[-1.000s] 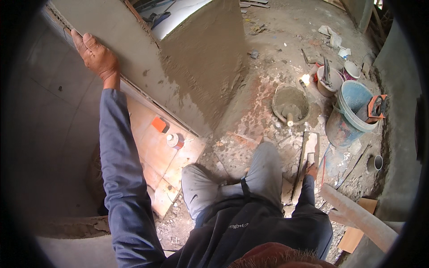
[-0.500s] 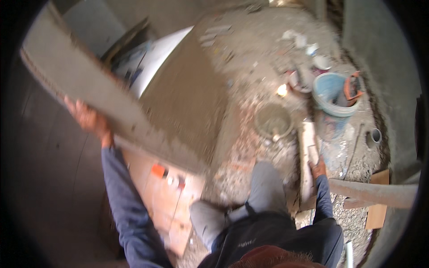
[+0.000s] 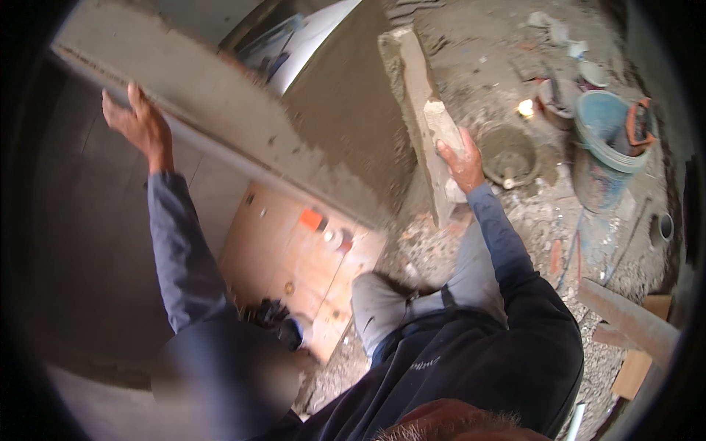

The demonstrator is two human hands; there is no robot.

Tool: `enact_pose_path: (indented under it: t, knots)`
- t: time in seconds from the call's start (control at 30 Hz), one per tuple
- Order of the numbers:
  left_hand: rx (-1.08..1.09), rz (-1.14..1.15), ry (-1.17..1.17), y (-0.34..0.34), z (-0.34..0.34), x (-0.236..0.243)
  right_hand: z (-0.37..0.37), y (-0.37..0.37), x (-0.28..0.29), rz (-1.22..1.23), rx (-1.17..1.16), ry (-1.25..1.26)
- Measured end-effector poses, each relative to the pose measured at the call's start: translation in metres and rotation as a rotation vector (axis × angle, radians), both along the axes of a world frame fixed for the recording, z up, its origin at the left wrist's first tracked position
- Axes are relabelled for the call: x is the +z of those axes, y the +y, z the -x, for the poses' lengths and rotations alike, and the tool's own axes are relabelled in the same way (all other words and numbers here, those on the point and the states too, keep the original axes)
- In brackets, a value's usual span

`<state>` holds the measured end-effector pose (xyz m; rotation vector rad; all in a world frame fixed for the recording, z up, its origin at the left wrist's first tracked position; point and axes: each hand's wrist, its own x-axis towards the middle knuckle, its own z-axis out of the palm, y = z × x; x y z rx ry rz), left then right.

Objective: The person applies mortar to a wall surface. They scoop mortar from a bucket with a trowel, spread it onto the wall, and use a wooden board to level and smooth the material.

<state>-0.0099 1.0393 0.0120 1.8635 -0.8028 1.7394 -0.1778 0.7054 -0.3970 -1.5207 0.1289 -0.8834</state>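
My right hand (image 3: 463, 165) is wrapped round the handle of a long, mortar-stained plastering float (image 3: 415, 77). The float stands up lengthwise beside the wet, brown-grey mortar face (image 3: 353, 103) of a low wall; whether it touches the mortar I cannot tell. Out to the left, my left hand (image 3: 138, 131) has its fingers spread and holds nothing. It is at the near edge of the wall's smooth grey top (image 3: 198, 84), and contact there is unclear.
A round tub of mortar (image 3: 509, 151) lies beyond my right forearm, near a blue bucket (image 3: 596, 180) with tools. An orange object (image 3: 312, 219) and a white roll-like item (image 3: 333, 237) rest on tan boards (image 3: 257, 257). Timber pieces (image 3: 632, 323) lie at the right.
My right hand has lifted the float from the rubble at my right and brought it up and left to the mortar face. The left hand stays by the wall edge, fingers more spread.
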Motion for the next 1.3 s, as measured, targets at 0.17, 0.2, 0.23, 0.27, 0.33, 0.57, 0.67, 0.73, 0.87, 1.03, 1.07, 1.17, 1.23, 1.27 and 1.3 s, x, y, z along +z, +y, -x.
enact_pose_path:
  t: [0.17,0.2,0.23,0.27,0.33,0.57,0.67,0.73,0.87,1.03,1.07,1.17,1.23,1.27,1.3]
  knots:
    - [0.055,-0.159,0.04,-0.006,-0.014,0.032,-0.063,0.097,-0.046,0.132,0.181,0.062]
    - [0.048,-0.148,0.057,-0.012,-0.02,0.026,-0.072,0.114,-0.054,0.188,0.204,0.114]
    - [0.04,-0.136,0.074,-0.018,-0.025,0.021,-0.077,0.127,-0.063,0.225,0.239,0.17]
    - [0.012,-0.108,0.083,-0.021,-0.03,0.017,-0.085,0.144,-0.081,0.301,0.215,0.181]
    - [-0.054,-0.043,0.086,-0.028,-0.032,0.018,-0.104,0.166,-0.109,0.299,0.248,0.053]
    - [-0.113,-0.088,0.093,-0.033,-0.034,0.006,-0.139,0.189,-0.159,0.423,0.234,0.072]
    - [-0.069,-0.103,0.015,-0.013,-0.06,0.006,-0.151,0.174,-0.112,0.353,0.193,-0.166]
    - [-0.046,-0.083,-0.007,-0.013,-0.052,0.023,-0.165,0.18,-0.042,0.298,0.187,-0.171]
    - [-0.106,-0.112,0.009,-0.004,-0.06,0.023,-0.163,0.17,-0.007,0.332,0.278,-0.066]
    - [-0.066,-0.052,0.014,-0.017,-0.053,0.012,-0.142,0.188,-0.117,0.381,0.255,-0.087]
    - [-0.07,-0.049,0.018,-0.019,-0.053,0.012,-0.141,0.187,-0.106,0.352,0.241,-0.064]
    - [-0.045,-0.096,-0.013,-0.008,-0.061,0.021,-0.153,0.179,-0.027,0.26,0.19,-0.092]
    - [-0.036,-0.067,0.021,-0.006,-0.057,0.025,-0.159,0.169,0.003,0.234,0.231,-0.034]
    - [-0.044,-0.05,0.043,-0.013,-0.055,0.022,-0.163,0.168,0.001,0.24,0.207,-0.064]
    - [-0.063,-0.048,0.046,-0.019,-0.05,0.016,-0.161,0.169,-0.006,0.248,0.206,-0.065]
